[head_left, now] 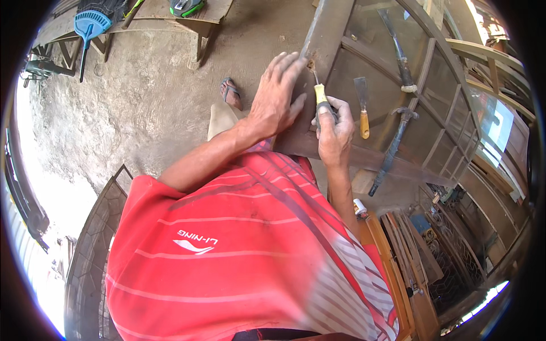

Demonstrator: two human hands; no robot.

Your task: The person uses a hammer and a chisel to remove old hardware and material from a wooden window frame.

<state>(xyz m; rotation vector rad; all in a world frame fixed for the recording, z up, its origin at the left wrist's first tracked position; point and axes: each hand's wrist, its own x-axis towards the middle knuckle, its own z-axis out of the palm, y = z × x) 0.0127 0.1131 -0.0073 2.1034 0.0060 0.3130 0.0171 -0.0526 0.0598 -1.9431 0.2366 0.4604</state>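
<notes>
My right hand (334, 129) is closed around the yellow-and-black handle of a screwdriver (320, 92). Its thin shaft points at a rough, chipped spot (311, 65) in the brown wooden frame (325, 42) of a large glazed panel. My left hand (277, 91) lies on the frame's edge, fingers stretched out, just left of that spot. Right of the screwdriver, a putty knife (363, 108) with a wooden handle rests on the panel. Farther right are a hammer (392, 149) with a dark wrapped handle and a long-bladed tool (400, 54) with a dark handle.
A wooden bench (162, 10) stands at the far left, with a blue fan-shaped rake head (91, 24) on its edge and a green-and-black tool (186, 7). Wooden frames and boards (406, 250) lean at the lower right. A metal grille (94, 250) stands at the lower left.
</notes>
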